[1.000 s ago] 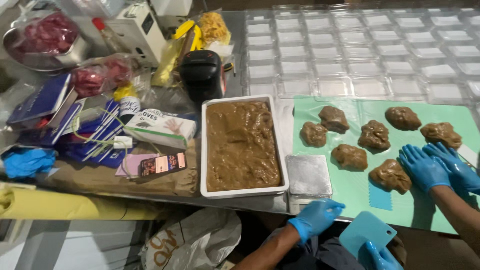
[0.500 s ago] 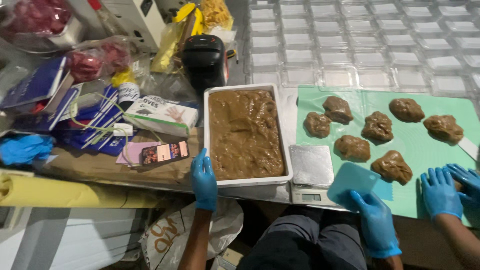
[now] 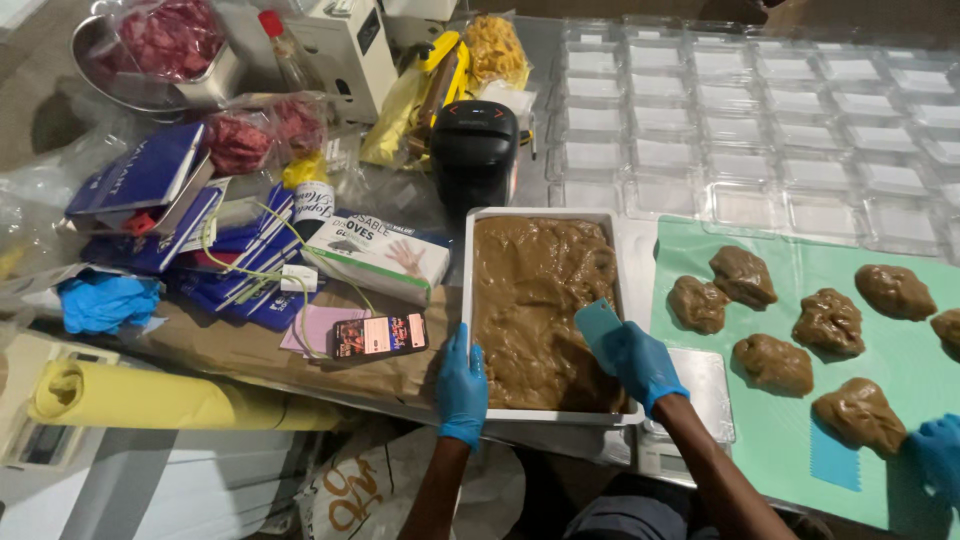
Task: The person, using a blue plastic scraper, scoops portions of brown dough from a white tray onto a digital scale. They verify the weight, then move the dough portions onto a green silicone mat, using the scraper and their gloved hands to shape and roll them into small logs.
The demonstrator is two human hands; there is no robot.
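Over tray (image 3: 468,300), right hand (image 3: 640,362) clasps scraper (image 3: 598,322).

Head view, steeply down, near table (image 3: 300,350)

Gloved left hand (image 3: 462,388) grips the near edge of a white tray (image 3: 470,290) of brown paste (image 3: 535,300). Gloved right hand (image 3: 640,362) presses a teal scraper (image 3: 597,322) into the paste. Brown lumps (image 3: 770,362) sit on a green mat (image 3: 900,350) beside it.
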